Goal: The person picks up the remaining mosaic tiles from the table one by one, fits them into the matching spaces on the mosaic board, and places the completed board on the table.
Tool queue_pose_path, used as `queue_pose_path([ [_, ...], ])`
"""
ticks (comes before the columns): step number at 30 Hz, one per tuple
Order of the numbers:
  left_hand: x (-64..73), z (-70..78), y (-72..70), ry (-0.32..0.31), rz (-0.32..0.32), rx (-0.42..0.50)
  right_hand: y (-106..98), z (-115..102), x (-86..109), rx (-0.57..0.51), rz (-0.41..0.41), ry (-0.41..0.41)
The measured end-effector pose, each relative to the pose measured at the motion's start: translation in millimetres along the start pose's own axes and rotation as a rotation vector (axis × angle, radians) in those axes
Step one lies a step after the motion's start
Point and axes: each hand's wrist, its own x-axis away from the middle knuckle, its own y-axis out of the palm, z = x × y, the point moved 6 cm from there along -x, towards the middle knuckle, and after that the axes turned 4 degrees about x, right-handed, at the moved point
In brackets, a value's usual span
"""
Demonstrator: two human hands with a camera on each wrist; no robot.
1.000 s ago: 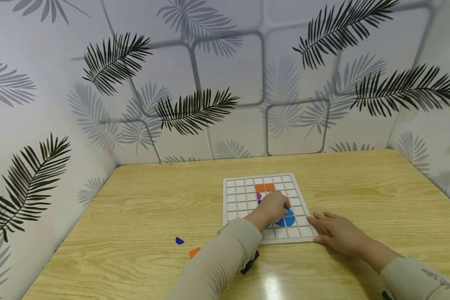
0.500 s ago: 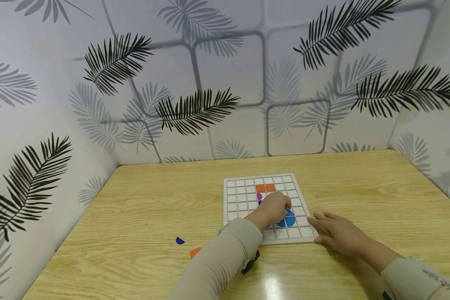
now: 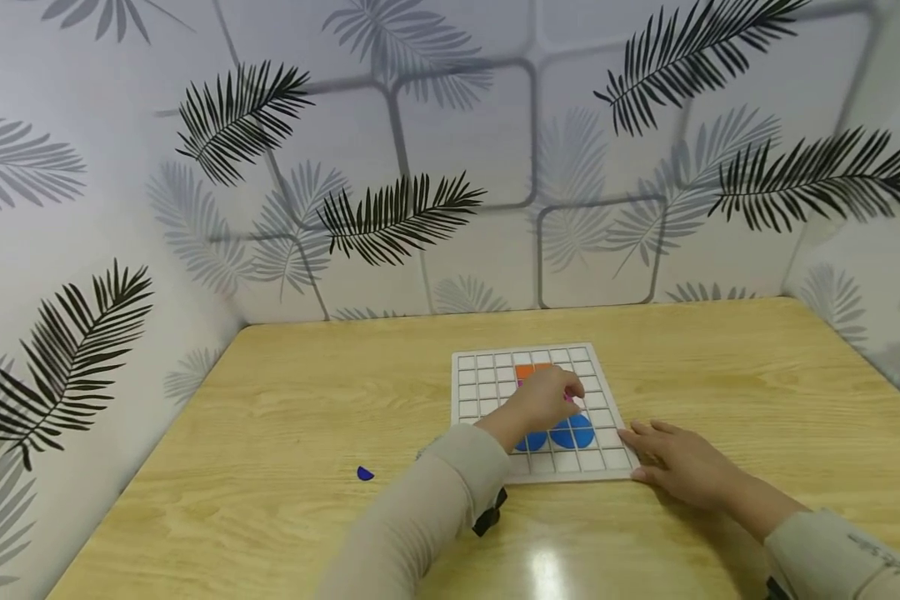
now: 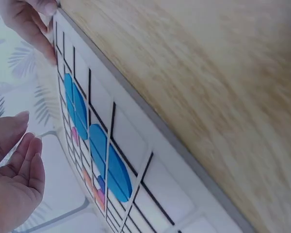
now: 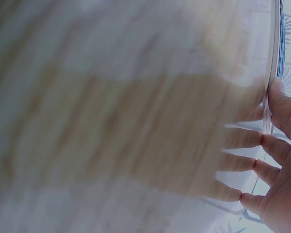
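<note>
A white gridded board (image 3: 609, 461) lies on the table. Two blue rounded shapes, one at the right (image 3: 572, 432) and one at the left (image 3: 530, 442), sit in its near cells. Orange pieces (image 3: 523, 372) lie near its far side, partly covered by my left hand (image 3: 542, 404). That hand hovers over the board, thumb and fingers bent with a gap between them and nothing held, as the left wrist view shows. A pink piece (image 4: 74, 135) sits on the board close to a blue shape. My right hand (image 3: 686, 465) rests at the board's right edge, fingers extended, thumb touching the edge.
A dark blue half-round piece (image 3: 365, 473) lies loose on the wooden table (image 3: 270, 475), left of the board. My left sleeve (image 3: 427, 500) crosses the near part of the table. A leaf-patterned wall (image 3: 480, 250) stands behind it.
My left hand has lifted and shifted slightly away from me, uncovering more of the blue shapes. The loose orange piece by my sleeve is now out of sight. My right hand stays put.
</note>
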Motion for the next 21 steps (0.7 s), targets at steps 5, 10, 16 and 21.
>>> queue_pose_path([
  [5, 9.5, 1.8, -8.6, 0.013, -0.007, 0.034, 0, 3, -0.9, 0.004, -0.005, 0.004],
  [10, 25.0, -3.9, -19.6, 0.002, 0.015, 0.081, 1, 2, -0.9, 0.000, -0.014, 0.001],
  [16, 46.2, -11.9, -35.3, -0.001, 0.021, 0.117, 0, 0, -1.7, 0.004, -0.014, -0.004],
  [21, 60.8, -19.2, -45.9, 0.014, 0.036, 0.110, 1, -1, -2.2, 0.006, -0.011, -0.002],
])
